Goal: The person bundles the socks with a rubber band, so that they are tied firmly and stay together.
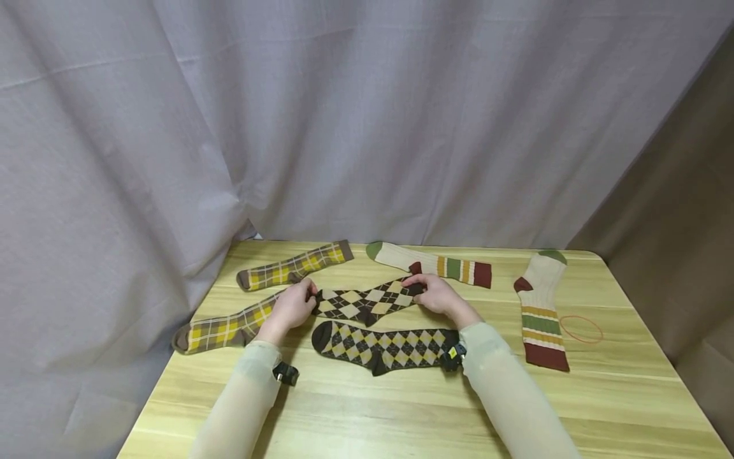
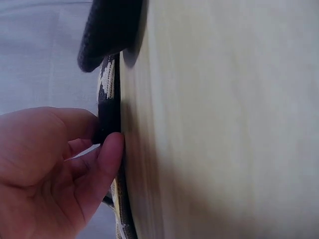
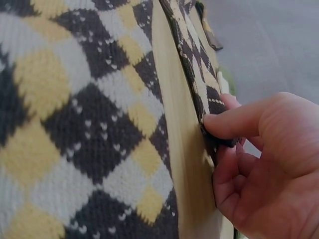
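A dark brown, cream and tan argyle sock (image 1: 350, 304) lies crosswise at the middle of the table, its heel pointing toward me. My left hand (image 1: 294, 305) pinches its dark left end between thumb and fingers, close over the wood in the left wrist view. At the other end, my right hand (image 1: 438, 294) grips the dark right tip, thumb on top in the right wrist view. Just in front lies a second argyle sock (image 1: 395, 347) with yellow and grey diamonds, toe to the left; the right wrist's camera strap overlaps its cuff.
Left of the hands are two yellow-brown plaid socks (image 1: 298, 264), the nearer plaid sock (image 1: 220, 331) partly under my left hand. A cream striped sock (image 1: 395, 255) lies at the back, another striped sock (image 1: 541, 312) on the right beside an orange elastic loop (image 1: 582, 329). Grey curtain (image 1: 367, 127) borders the table.
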